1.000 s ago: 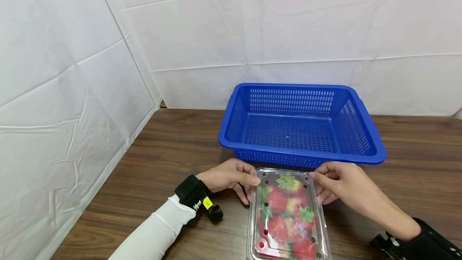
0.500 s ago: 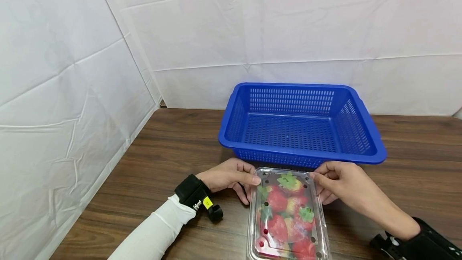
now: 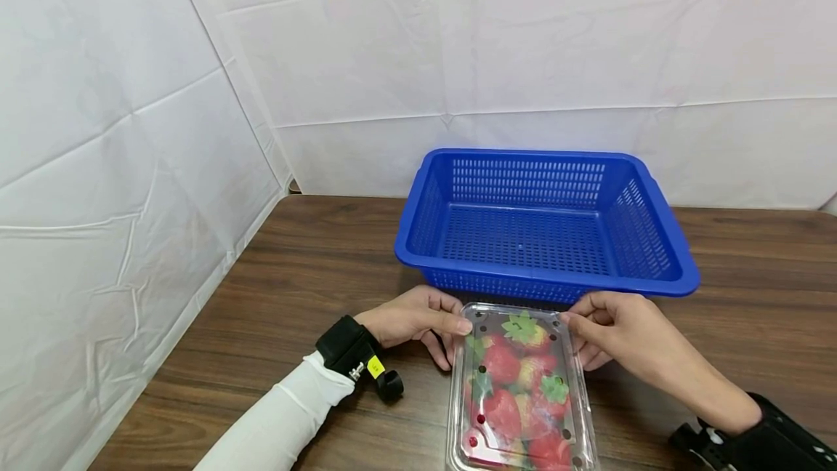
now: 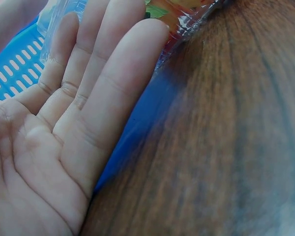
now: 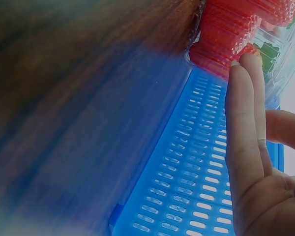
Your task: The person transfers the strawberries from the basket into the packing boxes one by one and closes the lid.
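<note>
A clear plastic clamshell box of strawberries point(image 3: 516, 391) is at the front of the table, its near end cut off by the head view's lower edge. My left hand point(image 3: 418, 322) pinches its far left corner, thumb on the lid. At the far right corner my right hand point(image 3: 608, 329) holds the box between thumb and fingers. In the left wrist view the left hand's fingers point(image 4: 118, 73) reach along the box's side. The right wrist view has the right hand's fingers point(image 5: 243, 123) against the box, with red strawberries point(image 5: 231, 29) showing through the plastic.
Just behind the box stands a blue plastic basket point(image 3: 546, 267) with slotted walls and nothing in it. The table point(image 3: 314, 253) has a dark wood-grain top. White sheeting point(image 3: 366, 78) hangs behind it and along the left side.
</note>
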Action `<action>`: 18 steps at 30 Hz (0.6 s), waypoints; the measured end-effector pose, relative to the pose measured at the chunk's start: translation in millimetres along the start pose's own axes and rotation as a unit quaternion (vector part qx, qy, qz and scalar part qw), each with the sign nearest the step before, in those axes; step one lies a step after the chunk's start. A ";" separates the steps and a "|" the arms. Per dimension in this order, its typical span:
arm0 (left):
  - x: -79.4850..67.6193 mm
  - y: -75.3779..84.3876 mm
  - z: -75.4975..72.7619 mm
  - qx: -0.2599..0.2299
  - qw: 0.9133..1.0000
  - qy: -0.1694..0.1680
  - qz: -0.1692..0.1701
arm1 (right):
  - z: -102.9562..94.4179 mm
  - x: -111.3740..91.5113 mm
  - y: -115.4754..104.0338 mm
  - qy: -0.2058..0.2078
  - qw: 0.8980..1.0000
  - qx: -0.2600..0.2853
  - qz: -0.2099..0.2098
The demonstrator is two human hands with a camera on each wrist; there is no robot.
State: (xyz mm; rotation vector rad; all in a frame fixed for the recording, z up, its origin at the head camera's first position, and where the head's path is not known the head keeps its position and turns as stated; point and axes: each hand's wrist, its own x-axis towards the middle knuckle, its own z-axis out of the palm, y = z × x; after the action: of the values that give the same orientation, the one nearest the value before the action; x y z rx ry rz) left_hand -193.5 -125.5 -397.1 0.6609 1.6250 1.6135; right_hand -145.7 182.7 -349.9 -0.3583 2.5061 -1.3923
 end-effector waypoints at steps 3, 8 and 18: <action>0.0 -0.1 -0.2 0.000 1.000 -0.001 0.002 | -0.4 0.1 0.8 -0.005 1.000 0.002 -0.003; -0.4 0.0 0.0 0.002 1.000 -0.002 0.005 | -1.0 0.0 0.9 -0.014 1.000 0.011 -0.006; -0.3 0.9 1.0 0.002 1.000 0.001 0.006 | -2.9 -0.1 0.5 -0.034 0.999 0.026 -0.007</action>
State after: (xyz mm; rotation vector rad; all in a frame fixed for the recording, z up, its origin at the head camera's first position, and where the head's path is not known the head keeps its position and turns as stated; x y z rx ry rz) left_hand -192.6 -125.1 -396.1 0.6741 1.6289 1.6199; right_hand -146.6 185.2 -348.8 -0.4058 2.4124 -1.4240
